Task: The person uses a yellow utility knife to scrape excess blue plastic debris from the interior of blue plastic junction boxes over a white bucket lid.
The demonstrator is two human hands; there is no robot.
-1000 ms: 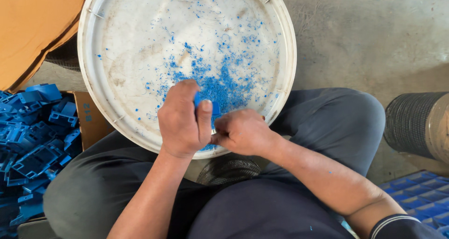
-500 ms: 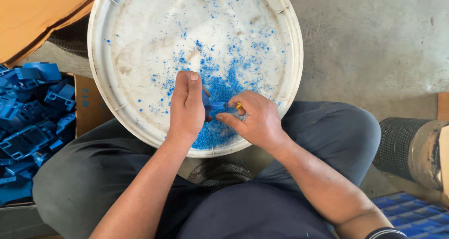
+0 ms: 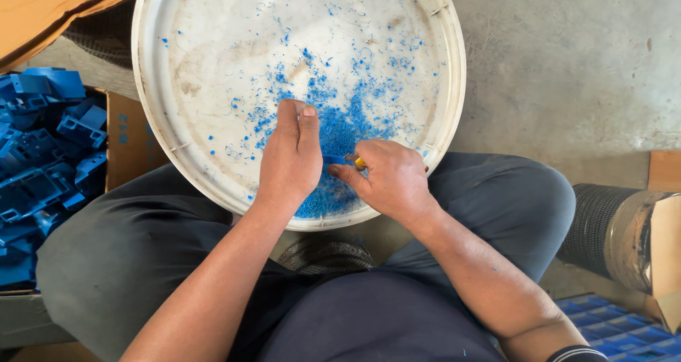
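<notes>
My left hand [image 3: 291, 156] is closed around a small blue plastic part [image 3: 335, 160], most of it hidden under the fingers. My right hand [image 3: 390, 177] grips a small tool with a yellow handle [image 3: 360, 163], its tip against the blue part. Both hands hover over the near side of a large round white tub lid [image 3: 213, 71] resting across my lap. A heap of blue plastic shavings [image 3: 340, 121] is scattered over the lid, thickest just beyond my hands.
A cardboard box of several blue plastic parts [image 3: 42, 163] stands at my left. A black and brown roll [image 3: 624, 227] lies at the right. Blue crates [image 3: 624, 330] show at the bottom right. Grey concrete floor [image 3: 567, 64] lies beyond.
Both hands have stayed together over the lid, shifting slightly toward its near edge in view. The right hand's tool has kept working on the blue part.
</notes>
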